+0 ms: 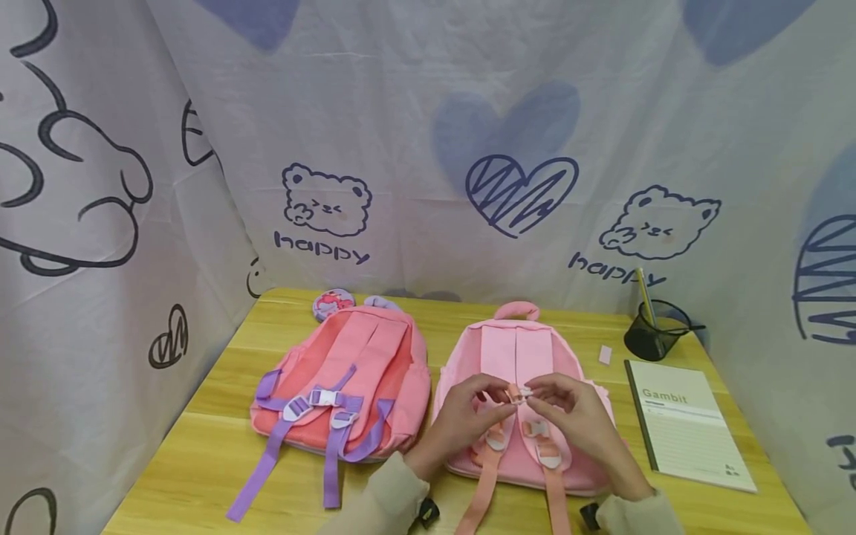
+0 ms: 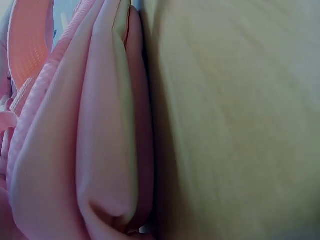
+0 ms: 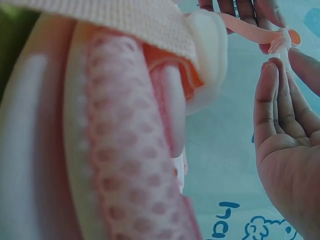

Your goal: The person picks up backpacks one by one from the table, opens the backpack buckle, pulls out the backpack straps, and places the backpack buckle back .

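- Two backpacks lie side by side on a yellow wood-grain bench (image 1: 200, 431), straps facing up.
- On the left, a coral-pink backpack (image 1: 377, 338): its white buckle (image 1: 328, 398) on purple webbing looks fastened across the shoulder straps, so that one appears done.
- On the right, a light pink backpack (image 1: 498, 353): its small whitish buckle (image 1: 520, 396) on peach webbing is raised over it.
- Both hands, left hand (image 1: 464, 411) and right hand (image 1: 579, 416), pinch this buckle from opposite sides.
- Whether its halves are locked cannot be seen; this closure seems the part left.
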`<action>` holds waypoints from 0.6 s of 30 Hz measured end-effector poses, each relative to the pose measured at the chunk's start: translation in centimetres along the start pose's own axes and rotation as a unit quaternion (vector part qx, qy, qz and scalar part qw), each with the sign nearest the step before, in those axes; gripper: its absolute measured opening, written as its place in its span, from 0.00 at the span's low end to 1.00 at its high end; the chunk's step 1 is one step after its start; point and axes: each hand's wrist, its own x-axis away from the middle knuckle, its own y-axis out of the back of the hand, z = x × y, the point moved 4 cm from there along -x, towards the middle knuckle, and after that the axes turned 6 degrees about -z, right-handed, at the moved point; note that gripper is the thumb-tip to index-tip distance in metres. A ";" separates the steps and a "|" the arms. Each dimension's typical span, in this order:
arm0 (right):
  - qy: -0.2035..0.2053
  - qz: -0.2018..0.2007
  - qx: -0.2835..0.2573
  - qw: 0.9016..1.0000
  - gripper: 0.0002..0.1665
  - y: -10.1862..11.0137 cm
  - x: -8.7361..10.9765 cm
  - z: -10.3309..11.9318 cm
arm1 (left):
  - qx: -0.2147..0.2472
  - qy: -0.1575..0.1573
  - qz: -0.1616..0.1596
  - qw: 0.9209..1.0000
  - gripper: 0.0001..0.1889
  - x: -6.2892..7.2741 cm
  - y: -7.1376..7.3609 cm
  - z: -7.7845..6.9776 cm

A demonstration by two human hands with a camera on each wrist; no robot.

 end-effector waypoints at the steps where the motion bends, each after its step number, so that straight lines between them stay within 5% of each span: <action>1: -0.002 0.001 -0.001 1.000 0.12 0.0 0.0 -0.1 | -0.001 0.000 -0.005 1.000 0.13 0.0 0.0 0.0; 12: 0.039 0.032 0.044 0.998 0.12 0.0 0.1 -0.2 | -0.047 -0.062 -0.022 0.997 0.10 -0.3 -0.1 -1.0; 18: 0.033 0.014 0.045 0.998 0.11 0.3 0.2 -0.3 | -0.051 -0.020 0.019 0.998 0.07 -0.2 -0.2 -0.4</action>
